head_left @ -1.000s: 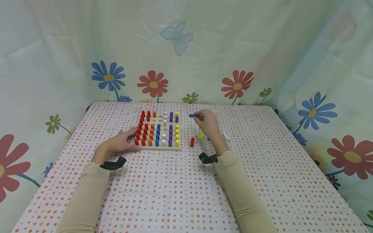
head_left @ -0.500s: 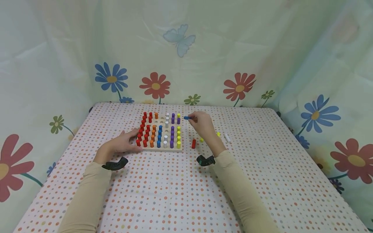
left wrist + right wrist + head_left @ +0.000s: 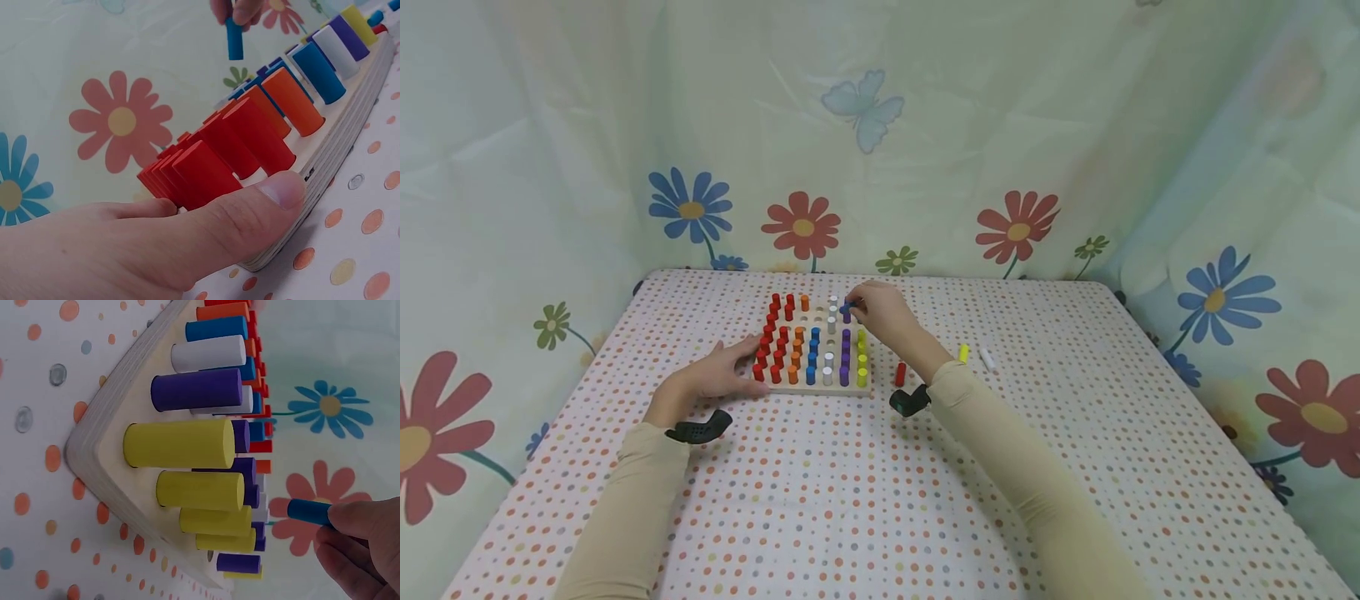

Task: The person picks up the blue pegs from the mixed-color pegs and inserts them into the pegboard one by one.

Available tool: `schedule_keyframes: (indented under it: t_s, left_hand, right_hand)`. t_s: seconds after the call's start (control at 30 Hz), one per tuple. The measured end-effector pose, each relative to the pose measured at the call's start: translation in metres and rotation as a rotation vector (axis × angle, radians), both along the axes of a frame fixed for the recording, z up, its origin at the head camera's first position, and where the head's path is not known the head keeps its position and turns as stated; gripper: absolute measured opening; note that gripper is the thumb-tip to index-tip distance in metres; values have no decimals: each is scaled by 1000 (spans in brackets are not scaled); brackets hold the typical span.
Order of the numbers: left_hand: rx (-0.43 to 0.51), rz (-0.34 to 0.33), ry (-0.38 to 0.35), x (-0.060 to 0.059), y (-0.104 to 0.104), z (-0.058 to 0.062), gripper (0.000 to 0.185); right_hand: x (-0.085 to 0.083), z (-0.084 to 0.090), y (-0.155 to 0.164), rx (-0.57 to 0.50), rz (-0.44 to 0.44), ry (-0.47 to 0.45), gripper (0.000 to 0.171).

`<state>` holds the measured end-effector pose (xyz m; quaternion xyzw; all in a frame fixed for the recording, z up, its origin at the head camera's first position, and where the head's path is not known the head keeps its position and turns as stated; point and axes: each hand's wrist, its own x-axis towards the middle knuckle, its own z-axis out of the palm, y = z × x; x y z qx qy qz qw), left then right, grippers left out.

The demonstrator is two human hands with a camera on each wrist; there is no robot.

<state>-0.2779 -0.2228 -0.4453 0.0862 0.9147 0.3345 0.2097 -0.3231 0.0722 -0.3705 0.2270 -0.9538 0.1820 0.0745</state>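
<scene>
A wooden pegboard [image 3: 820,391] stands on the table, filled with upright pegs in colour columns, from red pegs [image 3: 758,373] on the left to yellow pegs [image 3: 862,377] on the right. My left hand [image 3: 718,372] holds its front left corner, thumb along the front edge and fingers at the left side. Between thumb and fingertips my right hand [image 3: 880,312] pinches a blue peg [image 3: 308,512] over the board's back right part. In the left wrist view that blue peg [image 3: 234,40] hangs upright above the other pegs. Several holes in the back middle show bare.
Right of the board lie a loose red peg [image 3: 900,374], a yellow peg [image 3: 964,353] and a white peg [image 3: 987,359]. My right forearm crosses close to them. A flowered curtain [image 3: 925,125] rises behind the table [image 3: 865,500] with its dotted cloth.
My right hand has moved left with the blue peg, from beside the board to above its back right part. The left hand keeps its place at the corner.
</scene>
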Motion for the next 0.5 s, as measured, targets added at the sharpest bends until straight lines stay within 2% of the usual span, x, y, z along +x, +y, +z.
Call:
schedule_keyframes:
  t_s: [0.17, 0.37, 0.5]
  left_hand:
    - [10, -26, 35, -1, 0, -1, 121]
    - [7, -8, 18, -1, -1, -2, 122]
    - [8, 15, -10, 0, -2, -3, 124]
  right_hand:
    - [-7, 2, -13, 52, 25, 34, 18]
    - [-19, -1, -28, 85, 76, 48, 19]
    - [-26, -5, -36, 109, 95, 14, 20]
